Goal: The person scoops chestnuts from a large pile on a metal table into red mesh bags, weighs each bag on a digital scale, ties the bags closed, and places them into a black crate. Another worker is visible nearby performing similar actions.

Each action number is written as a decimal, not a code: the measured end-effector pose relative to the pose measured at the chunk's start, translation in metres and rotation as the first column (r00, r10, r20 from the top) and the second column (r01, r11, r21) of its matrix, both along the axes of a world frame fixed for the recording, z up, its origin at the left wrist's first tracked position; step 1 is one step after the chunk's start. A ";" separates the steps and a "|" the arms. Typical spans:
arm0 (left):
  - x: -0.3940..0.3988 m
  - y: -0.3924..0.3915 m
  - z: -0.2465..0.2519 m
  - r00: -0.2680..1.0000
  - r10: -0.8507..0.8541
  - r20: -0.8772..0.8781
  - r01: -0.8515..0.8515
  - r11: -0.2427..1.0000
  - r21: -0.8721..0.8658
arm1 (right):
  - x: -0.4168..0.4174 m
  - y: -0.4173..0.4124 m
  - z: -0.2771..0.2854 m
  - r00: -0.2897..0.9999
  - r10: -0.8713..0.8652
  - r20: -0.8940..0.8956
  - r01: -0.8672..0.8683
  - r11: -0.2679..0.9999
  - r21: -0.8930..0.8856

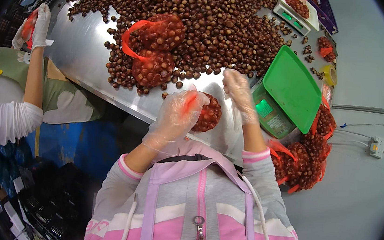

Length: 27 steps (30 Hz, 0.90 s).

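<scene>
My left hand [182,115], in a clear plastic glove, is closed around the gathered red netting of a mesh bag of chestnuts [209,116], which rests at the near edge of the metal table [137,107]. To its right, my gloved right hand [237,91] is raised over the table with its fingers curled; whether something thin is between them I cannot tell. Two filled red mesh bags [153,68] lie beyond my left hand, by a large heap of loose chestnuts [202,26]. Beside my right hand stands a scale with a green tray [292,88] and a lit display.
Several filled mesh bags [299,163] lie at the right edge. Further back are a white scale [290,19] bearing a bag, another net bag [326,48] and a yellow tape roll [330,75]. A co-worker's gloved hands [40,26] hold red netting at the left.
</scene>
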<state>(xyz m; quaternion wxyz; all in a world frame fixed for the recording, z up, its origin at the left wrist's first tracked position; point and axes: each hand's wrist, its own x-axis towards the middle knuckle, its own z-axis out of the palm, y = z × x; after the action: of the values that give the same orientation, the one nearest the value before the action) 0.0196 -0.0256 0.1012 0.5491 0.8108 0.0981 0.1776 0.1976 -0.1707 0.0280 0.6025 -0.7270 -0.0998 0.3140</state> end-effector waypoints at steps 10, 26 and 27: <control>0.006 -0.015 0.025 0.987 -0.161 0.014 0.161 0.987 0.023 | -0.081 -0.025 0.110 0.983 0.145 0.117 -0.163 0.973 0.163; -0.013 -0.021 0.032 0.959 -0.197 -0.204 -0.001 0.716 -0.698 | -0.103 -0.030 0.105 0.983 0.115 0.143 -0.128 0.988 0.086; -0.012 -0.019 0.029 0.954 -0.210 -0.213 0.004 0.721 -0.693 | -0.102 -0.031 0.107 0.985 0.098 0.145 -0.112 0.989 0.094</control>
<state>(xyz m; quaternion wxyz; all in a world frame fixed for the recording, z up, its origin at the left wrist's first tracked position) 0.0078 -0.0447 0.1301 0.7993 0.5716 0.1848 -0.0185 0.0952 -0.2013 0.1350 0.6126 -0.7094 -0.1960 0.2882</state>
